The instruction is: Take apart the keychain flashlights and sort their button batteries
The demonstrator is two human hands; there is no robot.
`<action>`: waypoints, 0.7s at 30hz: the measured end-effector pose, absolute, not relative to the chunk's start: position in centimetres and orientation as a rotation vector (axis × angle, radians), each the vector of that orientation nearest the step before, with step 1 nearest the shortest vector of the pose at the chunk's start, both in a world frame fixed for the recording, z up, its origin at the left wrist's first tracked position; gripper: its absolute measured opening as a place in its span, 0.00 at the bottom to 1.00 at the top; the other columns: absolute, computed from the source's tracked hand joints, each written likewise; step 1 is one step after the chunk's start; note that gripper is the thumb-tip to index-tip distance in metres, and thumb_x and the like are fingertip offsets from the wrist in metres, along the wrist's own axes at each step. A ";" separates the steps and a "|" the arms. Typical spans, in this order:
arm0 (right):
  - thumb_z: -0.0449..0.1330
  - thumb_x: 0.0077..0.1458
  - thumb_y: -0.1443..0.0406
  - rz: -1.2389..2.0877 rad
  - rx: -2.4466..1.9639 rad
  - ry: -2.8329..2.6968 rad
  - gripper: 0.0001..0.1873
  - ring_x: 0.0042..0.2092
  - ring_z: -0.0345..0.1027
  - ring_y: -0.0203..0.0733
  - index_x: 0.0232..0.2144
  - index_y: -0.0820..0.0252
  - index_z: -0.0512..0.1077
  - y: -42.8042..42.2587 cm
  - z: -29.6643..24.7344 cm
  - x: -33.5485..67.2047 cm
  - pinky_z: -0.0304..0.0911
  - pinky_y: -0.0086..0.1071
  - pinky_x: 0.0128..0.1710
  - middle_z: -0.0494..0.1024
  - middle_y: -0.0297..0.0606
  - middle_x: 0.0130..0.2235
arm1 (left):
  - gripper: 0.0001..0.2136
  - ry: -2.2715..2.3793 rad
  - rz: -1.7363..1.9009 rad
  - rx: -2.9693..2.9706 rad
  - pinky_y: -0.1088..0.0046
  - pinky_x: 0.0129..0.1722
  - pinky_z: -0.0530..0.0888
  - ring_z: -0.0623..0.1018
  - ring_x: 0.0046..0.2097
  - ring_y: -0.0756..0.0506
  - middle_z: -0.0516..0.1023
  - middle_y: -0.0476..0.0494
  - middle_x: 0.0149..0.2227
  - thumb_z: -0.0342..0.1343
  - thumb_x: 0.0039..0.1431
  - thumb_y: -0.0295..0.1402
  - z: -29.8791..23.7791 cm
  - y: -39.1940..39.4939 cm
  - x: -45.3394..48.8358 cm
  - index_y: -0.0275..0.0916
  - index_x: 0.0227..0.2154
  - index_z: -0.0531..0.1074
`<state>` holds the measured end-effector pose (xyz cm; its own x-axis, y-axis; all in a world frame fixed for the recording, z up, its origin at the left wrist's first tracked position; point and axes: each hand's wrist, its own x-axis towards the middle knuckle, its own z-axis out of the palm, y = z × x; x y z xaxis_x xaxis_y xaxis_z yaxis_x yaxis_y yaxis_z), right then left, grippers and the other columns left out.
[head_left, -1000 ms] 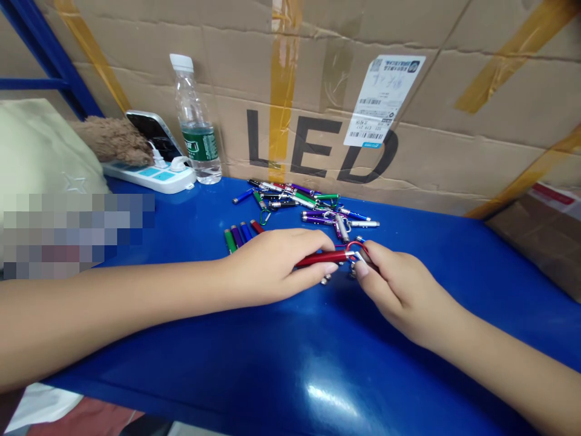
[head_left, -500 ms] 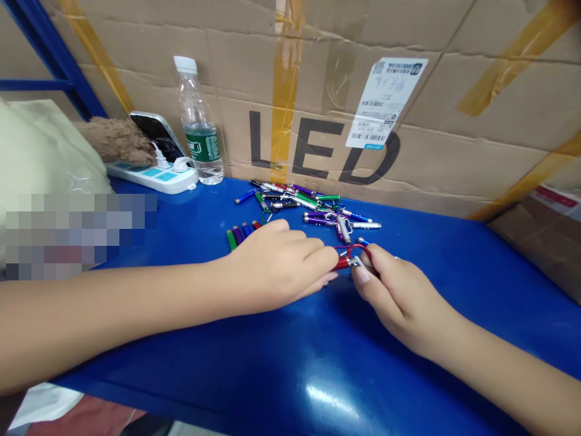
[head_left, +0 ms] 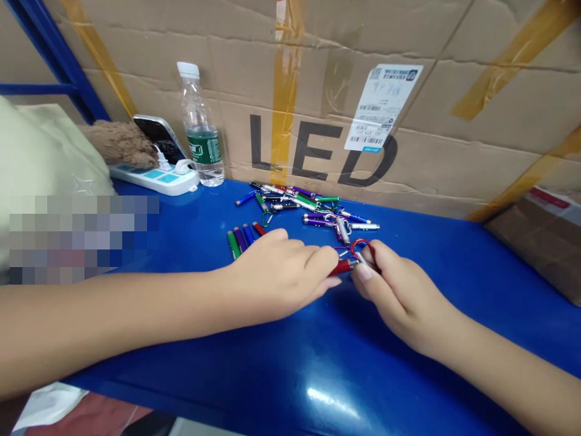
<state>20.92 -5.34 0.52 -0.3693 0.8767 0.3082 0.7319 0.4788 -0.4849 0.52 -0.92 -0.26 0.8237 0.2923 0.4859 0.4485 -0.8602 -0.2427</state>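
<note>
Between my two hands is a small red keychain flashlight [head_left: 341,267], a slim metal tube. My left hand [head_left: 285,272] is closed around its body, and most of the tube is hidden behind the fingers. At its right end is a red carabiner clip [head_left: 362,243], pinched between the thumb and fingers of my right hand [head_left: 394,293]. Just beyond my left hand, a row of similar tubes lies side by side: a green one [head_left: 233,244], a purple one, a blue one and a red one [head_left: 259,228]. My left hand partly covers this row.
A loose pile of keychain flashlights [head_left: 304,201] in several colours lies at the back of the blue table [head_left: 272,363]. Behind stands a large cardboard box [head_left: 236,66] marked LED. Back left are a water bottle [head_left: 203,145], a power strip [head_left: 175,183] and a phone [head_left: 158,136].
The view has shifted slightly. My hands keep their grip on the flashlight and its clip; a little more of the red tube shows between them, and the clip is tilted slightly differently.
</note>
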 end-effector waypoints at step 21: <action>0.40 0.61 0.42 0.772 -1.764 -2.093 0.31 0.26 0.59 0.39 0.23 0.56 0.64 -4.6 2.9 24.1 0.56 0.34 0.28 0.68 0.36 0.24 | 0.12 -0.554 -0.609 -2.717 0.68 0.31 0.61 0.75 0.32 0.47 0.77 0.49 0.33 0.46 0.68 0.37 -0.4 0.4 0.3 0.37 0.38 0.71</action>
